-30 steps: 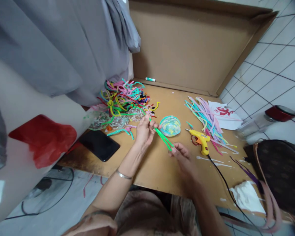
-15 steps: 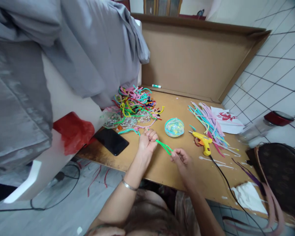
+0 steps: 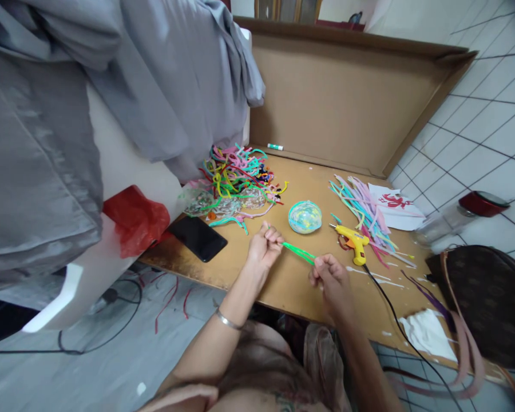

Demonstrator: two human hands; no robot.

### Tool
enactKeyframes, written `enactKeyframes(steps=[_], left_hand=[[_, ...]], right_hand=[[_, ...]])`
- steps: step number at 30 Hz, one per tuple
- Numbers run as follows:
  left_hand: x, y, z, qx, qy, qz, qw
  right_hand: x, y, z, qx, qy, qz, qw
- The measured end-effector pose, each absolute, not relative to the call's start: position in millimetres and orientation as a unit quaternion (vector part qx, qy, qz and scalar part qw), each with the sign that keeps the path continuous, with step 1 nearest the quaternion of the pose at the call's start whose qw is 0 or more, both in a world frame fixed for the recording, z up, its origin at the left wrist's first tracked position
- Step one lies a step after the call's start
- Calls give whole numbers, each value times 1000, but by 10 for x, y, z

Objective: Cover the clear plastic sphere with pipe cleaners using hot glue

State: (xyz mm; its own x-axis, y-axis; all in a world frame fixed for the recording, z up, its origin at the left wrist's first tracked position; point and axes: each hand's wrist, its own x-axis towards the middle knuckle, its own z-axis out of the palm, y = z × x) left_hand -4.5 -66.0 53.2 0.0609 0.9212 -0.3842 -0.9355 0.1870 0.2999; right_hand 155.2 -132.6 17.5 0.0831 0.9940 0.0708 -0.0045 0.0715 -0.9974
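Observation:
Green pipe cleaners [image 3: 298, 252] stretch between my two hands above the front of the table. My left hand [image 3: 265, 247] is closed around their left end. At the other end, my right hand [image 3: 331, 276] pinches them between thumb and fingers. Just beyond my hands sits a round bowl shape [image 3: 304, 217] wound from pale blue, yellow and white strands. To the right of it lies a yellow hot glue gun [image 3: 352, 243], its nozzle pointing left. A black phone [image 3: 199, 237] rests left of my left hand.
A heap of colourful pipe cleaners [image 3: 236, 169] lies at the back left, a pastel bundle [image 3: 363, 209] at the right. Farther right are a clear bottle [image 3: 448, 220], a brown bag [image 3: 484, 303] and white tissue [image 3: 429, 335]. A cardboard panel [image 3: 352, 103] stands behind.
Both hands have shifted a little to the right, still holding the green pipe cleaners. The strands' loop looks narrower and pulled straighter. The camera view has shifted slightly.

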Motion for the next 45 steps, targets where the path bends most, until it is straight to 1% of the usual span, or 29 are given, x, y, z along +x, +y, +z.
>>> enactKeyframes(steps=[4, 8, 13, 16, 19, 21, 24, 26, 27, 29, 33, 37, 41, 43, 45], left_hand=[[6, -757, 428, 93, 316, 647, 688], [12, -823, 314, 166, 333, 670, 643], [-57, -805, 281, 138, 328, 670, 651], [-77, -766, 309, 132, 325, 662, 663], [-50, -719, 334, 157, 330, 665, 651], [-23, -678, 336, 201, 350, 684, 608], [-14, -597, 303, 328, 403, 711, 473], [-40, -529, 265, 429, 442, 695, 371], [-58, -493, 247, 472, 456, 676, 335], [-95, -417, 227, 526, 477, 636, 302], [-132, -260, 272, 554, 493, 602, 296], [-139, -123, 347, 548, 486, 612, 298], [-112, -31, 359, 512, 495, 628, 314], [-66, 12, 365, 482, 485, 642, 346], [-2, 59, 385, 433, 469, 657, 400]], right_hand=[[1673, -1252, 211, -542, -515, 363, 556], [1702, -1202, 281, -557, -533, 290, 567], [1647, -1174, 275, -597, -582, 207, 511], [1631, -1126, 244, -611, -588, 187, 496], [1651, -1036, 247, -610, -570, 191, 517], [1676, -962, 268, -590, -551, 218, 549], [1728, -856, 311, -534, -501, 314, 605], [1774, -798, 344, -503, -449, 374, 637], [1800, -773, 362, -491, -422, 397, 650], [1855, -725, 399, -472, -377, 439, 665], [1943, -597, 457, -435, -344, 508, 659], [1956, -426, 439, -407, -343, 520, 668], [1902, -300, 383, -414, -368, 464, 691], [1877, -258, 380, -434, -388, 415, 699], [1865, -217, 400, -449, -409, 372, 702]])
